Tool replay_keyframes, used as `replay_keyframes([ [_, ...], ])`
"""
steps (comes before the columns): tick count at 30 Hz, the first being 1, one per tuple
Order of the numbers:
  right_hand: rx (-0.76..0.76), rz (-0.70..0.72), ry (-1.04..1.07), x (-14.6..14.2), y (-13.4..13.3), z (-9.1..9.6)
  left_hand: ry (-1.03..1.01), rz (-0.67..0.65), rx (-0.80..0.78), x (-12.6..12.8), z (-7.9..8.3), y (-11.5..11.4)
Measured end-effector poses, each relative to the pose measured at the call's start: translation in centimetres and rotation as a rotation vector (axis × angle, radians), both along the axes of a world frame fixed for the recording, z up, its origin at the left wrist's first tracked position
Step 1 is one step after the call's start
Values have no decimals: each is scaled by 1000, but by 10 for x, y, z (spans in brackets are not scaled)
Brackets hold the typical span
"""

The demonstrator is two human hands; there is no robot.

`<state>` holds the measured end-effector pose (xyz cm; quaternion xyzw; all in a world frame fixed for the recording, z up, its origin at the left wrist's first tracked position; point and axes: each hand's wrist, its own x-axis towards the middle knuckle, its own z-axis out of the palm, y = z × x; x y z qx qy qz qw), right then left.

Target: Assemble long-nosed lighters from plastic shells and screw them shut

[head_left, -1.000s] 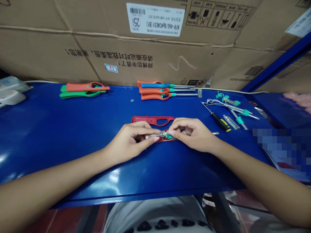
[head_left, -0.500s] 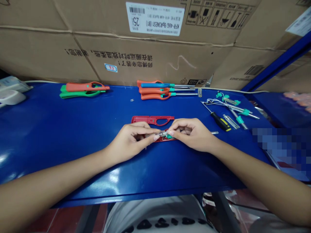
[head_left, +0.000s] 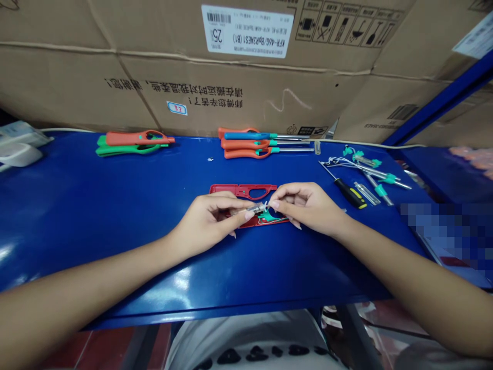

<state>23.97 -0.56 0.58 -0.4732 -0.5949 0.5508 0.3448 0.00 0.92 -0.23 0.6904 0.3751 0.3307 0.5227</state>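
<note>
My left hand [head_left: 210, 222] is closed on a small clear gas tank [head_left: 256, 208], held between thumb and fingers over the red lighter shell half [head_left: 252, 222]. Thumb and forefinger of my right hand [head_left: 304, 208] pinch at the white tip of the tank; whatever is between them is too small to make out. Inside the shell half under my hands lie a green trigger [head_left: 268, 216] and pale wires. A second red shell half [head_left: 243, 191] rests just behind, its inner side up. My fingers hide part of both halves.
Orange and blue long lighters [head_left: 246, 145] lie at the back, with orange and green handles [head_left: 134, 143] further left. On the right are a screwdriver [head_left: 350, 193], a clear tank [head_left: 367, 193] and metal tubes with green parts [head_left: 379, 177]. A cardboard box [head_left: 173, 72] stands behind.
My right hand has lifted slightly and its fingertips have spread a little from the shell half. More of the green trigger and wires shows. The left hand keeps the tank, now tilted slightly upward.
</note>
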Motion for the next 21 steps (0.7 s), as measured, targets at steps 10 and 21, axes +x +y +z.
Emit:
replay_keyframes([
  [10,32,-41,0,-3,1,-4,34,1,27,0,-2,-1],
  [21,34,-25,-41,-4,-2,-4,32,-14,15,1,1,-1],
])
